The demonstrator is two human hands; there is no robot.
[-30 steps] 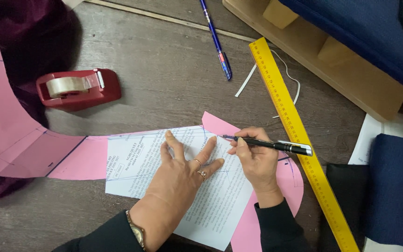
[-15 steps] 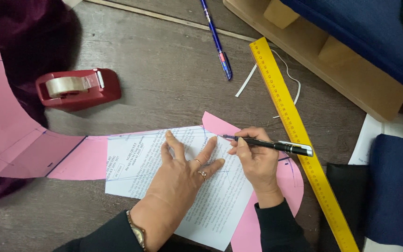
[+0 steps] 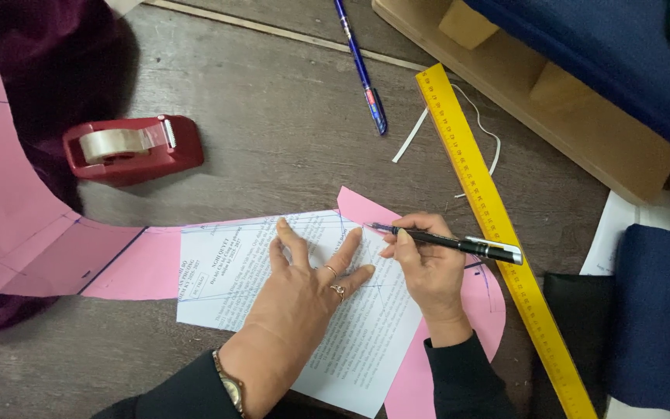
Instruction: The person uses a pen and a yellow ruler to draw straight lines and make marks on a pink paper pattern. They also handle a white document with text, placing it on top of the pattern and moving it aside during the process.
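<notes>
The left hand (image 3: 304, 299) lies flat, fingers spread, pinning the thin, limp printed sheet (image 3: 350, 341) over the pink paper pattern (image 3: 141, 268), while the right hand (image 3: 428, 268) pinches a black pen (image 3: 443, 242), tip on the sheet, which probably slides easily unless pressed near the line.

A dark wooden tabletop (image 3: 273, 147) carries, left of the pen-gripping right hand (image 3: 428, 268), a red tape dispenser (image 3: 129, 147) and pink paper pattern (image 3: 32, 233), with a blue pen (image 3: 362, 74) above and a yellow ruler (image 3: 490, 217) just right.

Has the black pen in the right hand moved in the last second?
No. The black pen sits at the same spot beside the long yellow ruler, its tip on the white printed sheet.
</notes>
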